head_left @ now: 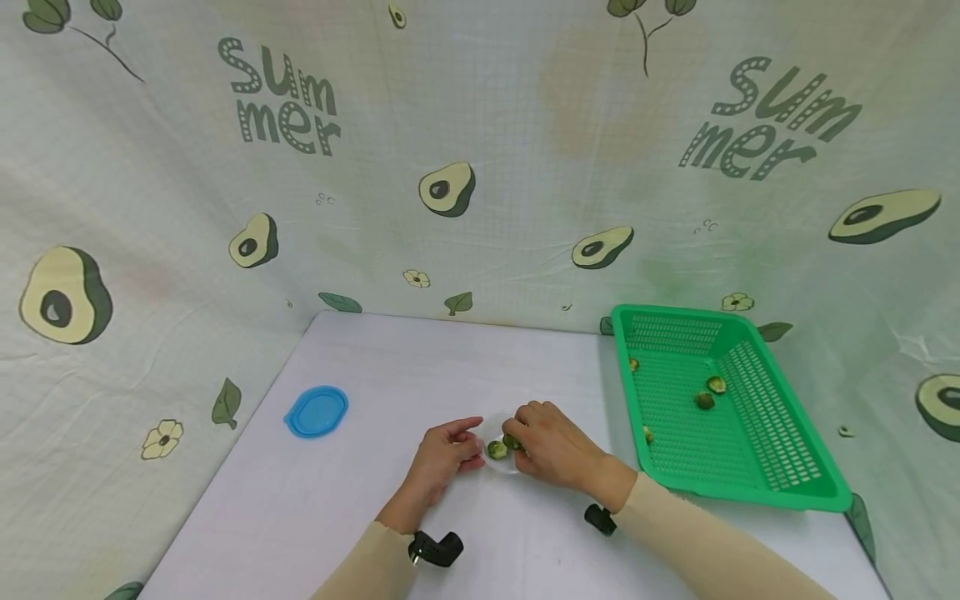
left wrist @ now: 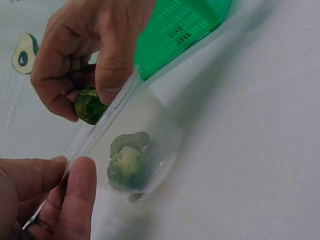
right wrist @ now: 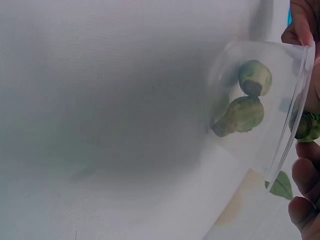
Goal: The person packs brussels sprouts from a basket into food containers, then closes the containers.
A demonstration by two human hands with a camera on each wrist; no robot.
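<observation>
My left hand pinches the rim of a clear round plastic container between thumb and fingers. Inside lie Brussels sprouts, two of which show through the wall in both wrist views. At the container's mouth, my right hand holds another Brussels sprout between thumb and fingers. Part of that sprout is hidden behind the rim and the thumb in the left wrist view. The right wrist view catches the held sprout at its edge, just beyond the container's rim.
A green plastic basket with several loose Brussels sprouts stands to the right. On the left of the white table lies a blue lid with a tab. A curtain printed with avocados hangs behind the table and at its sides.
</observation>
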